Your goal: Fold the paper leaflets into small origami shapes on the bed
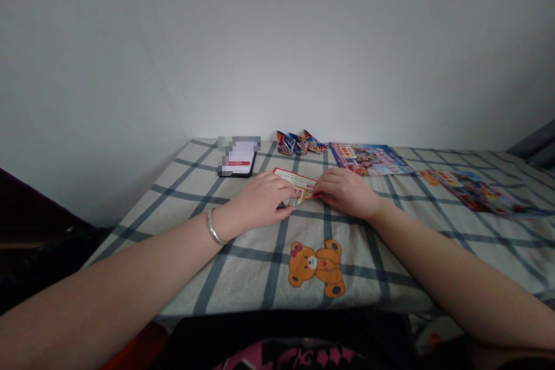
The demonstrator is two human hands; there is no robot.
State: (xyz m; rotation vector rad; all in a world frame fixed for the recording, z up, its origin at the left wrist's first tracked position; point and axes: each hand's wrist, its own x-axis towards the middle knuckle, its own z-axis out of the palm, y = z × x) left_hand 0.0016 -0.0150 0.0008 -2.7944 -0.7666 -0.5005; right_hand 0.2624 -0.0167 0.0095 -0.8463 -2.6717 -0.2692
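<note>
Seen from the head camera, a person's left hand (262, 199), a silver metal bangle (211, 225) at the wrist, and right hand (349, 192) meet over a cream, red-edged printed paper sheet (295, 177) on a table spread with a cream cloth (243, 283) checked in blue-grey. The right fingers press together on the sheet's right end; the left fingers curl over its left end, thumb close below, seemingly clamped on it.

The sheet appears part-way through handling, though the fingers hide how far any creasing has got. Beyond it, a multicoloured folded paper (297, 144) near the white wall (277, 40) looks already worked; to the right, a glossy blue-and-pink leaflet (373, 159) and a glossy multicoloured leaflet (481, 192) lie flat, apparently yet to be folded.

Bold red characters on the sheet and on the leaflets' yellow patches are too small to read surely; no brand can be made out. A black phone (238, 154), its lit screen partly pixelated, shows an illegible red bar. An orange cartoon bear (313, 266) decorates the cloth.
</note>
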